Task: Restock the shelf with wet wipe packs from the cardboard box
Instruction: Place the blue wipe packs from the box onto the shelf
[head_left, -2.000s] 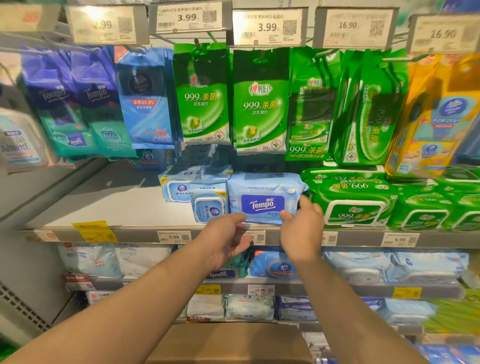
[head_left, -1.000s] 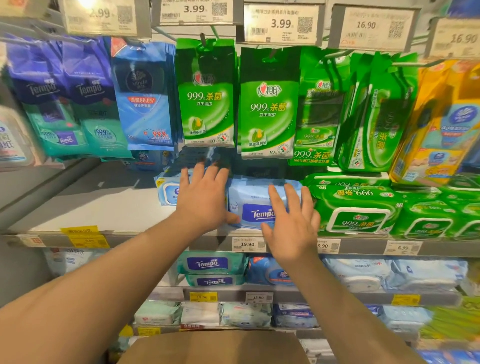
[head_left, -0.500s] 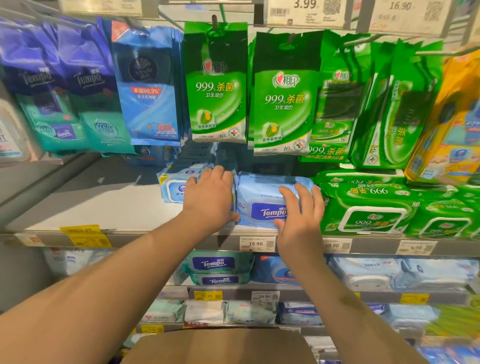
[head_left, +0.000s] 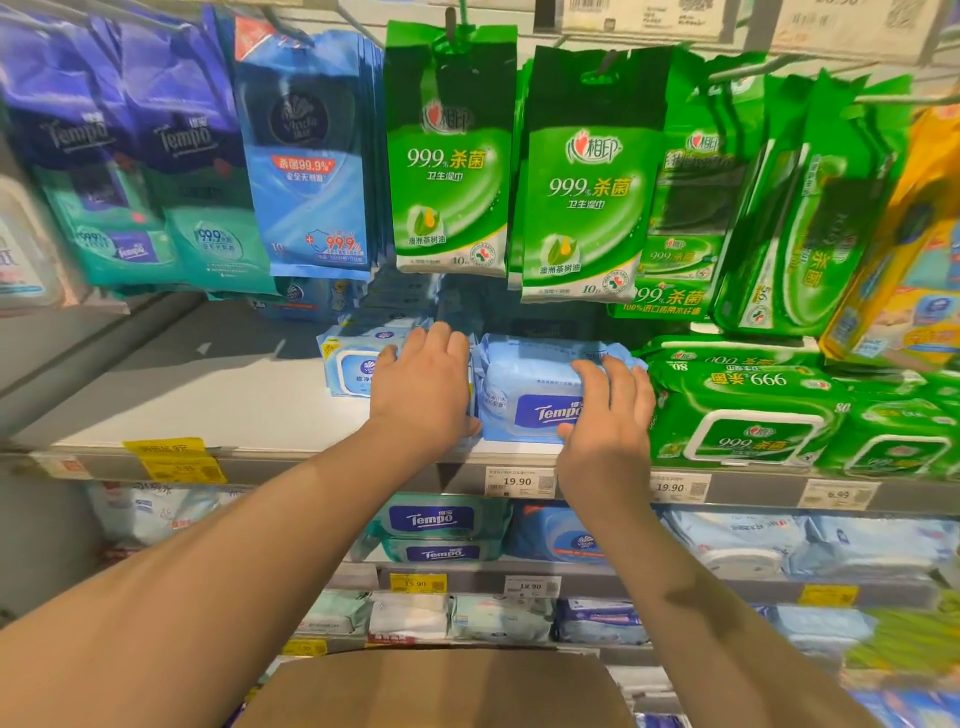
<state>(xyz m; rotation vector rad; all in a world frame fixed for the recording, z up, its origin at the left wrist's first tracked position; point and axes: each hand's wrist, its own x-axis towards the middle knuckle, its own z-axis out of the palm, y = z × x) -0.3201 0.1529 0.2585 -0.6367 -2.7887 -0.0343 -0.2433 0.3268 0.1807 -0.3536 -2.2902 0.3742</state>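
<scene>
A light blue Tempo wet wipe pack (head_left: 524, 389) lies on the white shelf (head_left: 208, 395) between smaller blue packs and green packs. My left hand (head_left: 423, 384) lies flat with straight fingers over the small blue packs (head_left: 353, 364) just left of it, its thumb at the Tempo pack's left edge. My right hand (head_left: 605, 410) rests with spread fingers on the pack's right front. The brown cardboard box (head_left: 431, 686) shows at the bottom edge.
Green 999 packs (head_left: 748, 410) fill the shelf's right side. Green, blue and purple pouches (head_left: 449, 156) hang from hooks above. Bare shelf space lies to the left. Lower shelves hold more wipe packs (head_left: 441, 530). Price tags (head_left: 517, 480) line the shelf edge.
Both hands set the Tempo pack on the shelf, let go of its front and pushed it back with flat fingers. The view has moved closer to the shelf.
</scene>
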